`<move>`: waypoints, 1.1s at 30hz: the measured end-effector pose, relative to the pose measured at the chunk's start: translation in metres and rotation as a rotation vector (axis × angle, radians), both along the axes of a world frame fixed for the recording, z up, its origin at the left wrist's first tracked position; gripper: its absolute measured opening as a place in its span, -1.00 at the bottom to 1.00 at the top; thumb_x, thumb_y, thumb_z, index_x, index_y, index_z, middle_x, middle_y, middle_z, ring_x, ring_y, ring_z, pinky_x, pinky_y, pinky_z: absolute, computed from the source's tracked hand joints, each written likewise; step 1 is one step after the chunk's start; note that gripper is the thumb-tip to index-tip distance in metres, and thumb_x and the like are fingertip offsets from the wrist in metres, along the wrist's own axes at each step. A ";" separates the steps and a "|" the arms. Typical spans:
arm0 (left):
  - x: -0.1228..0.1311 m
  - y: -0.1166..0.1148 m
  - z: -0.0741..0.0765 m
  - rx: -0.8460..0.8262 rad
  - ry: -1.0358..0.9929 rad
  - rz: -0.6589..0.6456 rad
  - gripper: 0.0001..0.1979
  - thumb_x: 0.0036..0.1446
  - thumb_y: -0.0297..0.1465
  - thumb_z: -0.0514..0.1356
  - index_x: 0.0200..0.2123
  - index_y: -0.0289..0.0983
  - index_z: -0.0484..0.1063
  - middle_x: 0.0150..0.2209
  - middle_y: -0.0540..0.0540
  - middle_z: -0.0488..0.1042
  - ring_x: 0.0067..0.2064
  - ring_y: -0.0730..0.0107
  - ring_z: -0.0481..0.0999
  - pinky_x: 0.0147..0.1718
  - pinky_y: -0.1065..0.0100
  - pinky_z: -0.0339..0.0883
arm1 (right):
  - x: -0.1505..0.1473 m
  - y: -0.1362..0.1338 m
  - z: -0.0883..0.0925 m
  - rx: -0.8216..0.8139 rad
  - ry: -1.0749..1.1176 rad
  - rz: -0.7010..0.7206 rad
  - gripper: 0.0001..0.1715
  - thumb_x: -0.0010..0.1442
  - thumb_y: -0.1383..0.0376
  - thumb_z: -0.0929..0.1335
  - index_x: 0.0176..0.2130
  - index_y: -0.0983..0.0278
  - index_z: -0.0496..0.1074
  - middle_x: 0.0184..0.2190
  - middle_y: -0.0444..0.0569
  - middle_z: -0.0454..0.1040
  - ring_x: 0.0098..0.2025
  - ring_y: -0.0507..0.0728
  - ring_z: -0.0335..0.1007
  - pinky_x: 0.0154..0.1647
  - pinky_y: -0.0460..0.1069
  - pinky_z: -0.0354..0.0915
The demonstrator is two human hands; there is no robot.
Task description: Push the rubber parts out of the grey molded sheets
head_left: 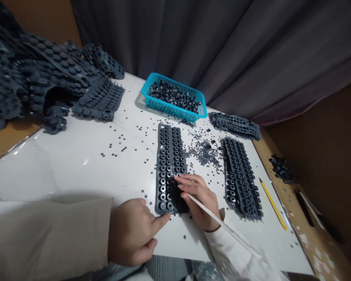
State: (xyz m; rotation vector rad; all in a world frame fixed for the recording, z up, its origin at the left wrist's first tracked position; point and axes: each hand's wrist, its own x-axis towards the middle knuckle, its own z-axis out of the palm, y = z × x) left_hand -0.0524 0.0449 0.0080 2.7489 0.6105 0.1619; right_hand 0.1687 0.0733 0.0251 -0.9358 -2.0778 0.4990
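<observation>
Holding slender white stick [215,216], glossy ring-studded sheet [168,168] below

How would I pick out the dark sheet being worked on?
On the white tabletop, find the turquoise basket. Nearer the viewer lies the dark, ring-studded sheet. Unlike neighbouring sheets, it has the left hand at its near edge and the right hand over it.
</observation>
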 end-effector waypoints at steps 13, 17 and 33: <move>0.002 0.007 0.016 -0.107 0.066 0.021 -0.49 -0.01 -0.36 0.08 0.06 -0.32 0.25 -0.46 -0.07 0.51 -0.52 0.21 0.43 -0.46 0.20 0.21 | -0.003 -0.009 0.004 -0.166 -0.024 0.285 -0.89 0.24 0.28 0.31 -0.24 0.25 0.43 -0.17 0.02 0.58 0.00 0.15 0.40 0.06 0.16 0.16; 0.002 0.006 0.015 -0.116 0.071 0.020 -0.54 0.00 -0.36 0.08 0.01 -0.31 0.29 -0.45 -0.07 0.51 -0.51 0.21 0.43 -0.45 0.19 0.21 | -0.002 -0.008 0.001 -0.051 -0.123 0.285 -0.90 0.26 0.29 0.30 -0.23 0.25 0.41 -0.17 -0.02 0.58 -0.01 0.10 0.41 0.11 0.15 0.13; -0.003 0.000 -0.004 0.006 -0.078 0.010 -0.42 0.02 -0.41 0.04 0.15 -0.43 0.15 -0.45 -0.12 0.51 -0.49 0.17 0.46 -0.37 0.10 0.28 | 0.005 -0.002 -0.001 0.122 -0.050 -0.069 -0.81 0.23 0.41 0.31 -0.14 0.21 0.38 -0.10 0.05 0.54 -0.02 0.15 0.43 -0.10 0.13 0.37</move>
